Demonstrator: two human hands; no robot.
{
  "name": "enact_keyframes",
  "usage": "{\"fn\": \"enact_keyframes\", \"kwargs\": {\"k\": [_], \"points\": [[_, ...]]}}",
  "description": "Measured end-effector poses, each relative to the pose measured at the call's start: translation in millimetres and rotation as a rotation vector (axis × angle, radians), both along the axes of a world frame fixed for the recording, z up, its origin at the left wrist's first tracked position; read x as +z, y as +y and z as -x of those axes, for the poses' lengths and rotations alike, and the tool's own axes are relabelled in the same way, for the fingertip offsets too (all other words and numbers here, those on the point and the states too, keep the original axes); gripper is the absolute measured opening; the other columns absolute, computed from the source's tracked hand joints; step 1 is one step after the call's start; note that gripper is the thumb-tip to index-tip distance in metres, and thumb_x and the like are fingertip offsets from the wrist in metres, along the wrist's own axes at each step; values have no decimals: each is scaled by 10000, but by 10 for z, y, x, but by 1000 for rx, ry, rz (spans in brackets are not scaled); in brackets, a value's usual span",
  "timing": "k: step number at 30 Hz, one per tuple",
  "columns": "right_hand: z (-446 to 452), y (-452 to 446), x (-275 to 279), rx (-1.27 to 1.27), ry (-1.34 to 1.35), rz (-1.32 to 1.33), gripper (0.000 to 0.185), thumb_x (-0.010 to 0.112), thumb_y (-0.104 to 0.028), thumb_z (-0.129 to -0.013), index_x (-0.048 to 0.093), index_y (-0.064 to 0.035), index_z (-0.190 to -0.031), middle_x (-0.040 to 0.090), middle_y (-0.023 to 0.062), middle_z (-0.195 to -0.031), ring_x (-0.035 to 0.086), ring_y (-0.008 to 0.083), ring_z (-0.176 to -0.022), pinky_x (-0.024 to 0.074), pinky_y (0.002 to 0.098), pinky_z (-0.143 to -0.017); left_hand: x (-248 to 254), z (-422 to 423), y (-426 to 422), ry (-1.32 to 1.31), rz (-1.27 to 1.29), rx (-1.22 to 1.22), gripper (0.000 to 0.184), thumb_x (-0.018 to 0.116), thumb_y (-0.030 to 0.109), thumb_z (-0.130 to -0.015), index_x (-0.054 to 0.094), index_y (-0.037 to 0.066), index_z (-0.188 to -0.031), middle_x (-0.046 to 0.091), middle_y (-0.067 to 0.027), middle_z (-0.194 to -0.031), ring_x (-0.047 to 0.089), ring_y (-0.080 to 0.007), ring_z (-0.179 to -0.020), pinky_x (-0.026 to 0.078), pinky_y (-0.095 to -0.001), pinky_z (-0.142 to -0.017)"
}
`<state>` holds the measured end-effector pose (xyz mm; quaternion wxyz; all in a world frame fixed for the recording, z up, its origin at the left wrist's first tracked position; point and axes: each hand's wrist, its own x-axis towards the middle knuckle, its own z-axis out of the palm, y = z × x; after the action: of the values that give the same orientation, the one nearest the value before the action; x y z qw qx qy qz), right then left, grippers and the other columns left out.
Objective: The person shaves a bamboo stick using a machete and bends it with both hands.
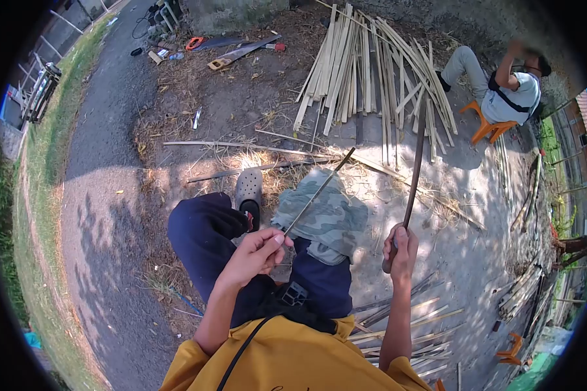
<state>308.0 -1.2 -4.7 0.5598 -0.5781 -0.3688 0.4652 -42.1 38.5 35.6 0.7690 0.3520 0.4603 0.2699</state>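
Note:
My left hand [257,256] is closed over my lap, pinching the lower end of a thin, dark-edged bamboo strip [319,189] that points up and to the right. Off to the right, my right hand [403,251] has its fingers wrapped round the handle of a long, narrow, dark-bladed machete [416,166], its blade pointing away from me. Beneath the strip, a camouflage cloth [329,218] is draped over my right knee. The machete stands apart from the strip and the cloth.
A large fan of bamboo strips [346,65] lies ahead. Two handsaws [241,52] rest at the upper left. A person [512,91] sits on an orange stool [482,125] at the right. More strips [411,332] lie beside me, near another orange stool [510,348].

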Motion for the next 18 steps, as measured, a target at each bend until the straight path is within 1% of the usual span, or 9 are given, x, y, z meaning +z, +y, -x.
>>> {"fn": "enact_keyframes", "kwargs": {"k": [3,6,7,10,12,14,16,17,18], "points": [[69,-105,-46,-71,-45,62,303,687,-294,-1053,575,-49,-916,528,-4,-635,488,75,-507,387,248,-469,-72,-15,49,-81,73,-3,268,530,232,-1158,671,4,-1158,589,1,-781,352,-4,-533,277,-190,-469],[187,-157,10,-73,-145,153,266,732,-237,-1019,592,-52,-888,558,-12,-651,497,64,-518,378,244,-468,-141,-66,51,-113,86,-10,281,524,233,-1161,671,-6,-1165,607,-12,-786,366,-2,-532,294,-188,-465],[221,-158,50,-84,-176,201,243,784,-165,-966,602,-48,-857,579,-18,-667,525,46,-569,397,243,-512,-155,-88,53,-123,78,-12,281,524,230,-1160,673,-9,-1169,617,-18,-793,374,-4,-532,306,-190,-466],[306,-106,112,-20,-314,147,233,814,-130,-932,616,-34,-854,572,-26,-694,511,35,-629,428,244,-575,-131,-179,21,-113,37,-21,269,528,205,-1157,682,-14,-1172,643,-27,-804,407,-10,-536,332,-194,-469],[443,-30,252,-35,-271,130,229,826,-115,-918,622,-29,-859,562,-34,-718,495,35,-653,439,244,-600,-69,-221,-26,-97,10,-25,256,532,185,-1153,690,-16,-1170,658,-31,-807,431,-14,-539,346,-196,-471],[474,25,422,-53,-241,119,228,839,-101,-904,628,-24,-863,552,-42,-743,480,36,-677,449,244,-626,15,-266,-91,17,-170,-54,225,574,164,-1134,715,-6,-1175,685,-27,-807,477,-15,-556,375,-194,-487],[446,68,540,-45,-270,42,215,849,-80,-893,644,-21,-873,607,-29,-819,463,39,-684,444,234,-625,182,-299,-165,93,-216,-59,204,611,153,-1114,730,-8,-1158,705,-31,-820,522,-31,-576,412,-205,-508],[421,65,571,-50,-214,17,244,858,-77,-890,620,-28,-872,722,26,-950,477,28,-698,462,228,-638,261,-301,-195,185,-271,-63,185,648,141,-1094,745,-10,-1140,725,-34,-832,567,-48,-596,448,-216,-529],[387,51,594,-47,-220,19,244,858,-77,-890,620,-28,-872,722,26,-950,477,28,-698,462,228,-638,311,-303,-229,180,-268,-59,185,648,141,-1094,745,-10,-1140,725,-34,-832,567,-48,-596,448,-216,-529]]}}
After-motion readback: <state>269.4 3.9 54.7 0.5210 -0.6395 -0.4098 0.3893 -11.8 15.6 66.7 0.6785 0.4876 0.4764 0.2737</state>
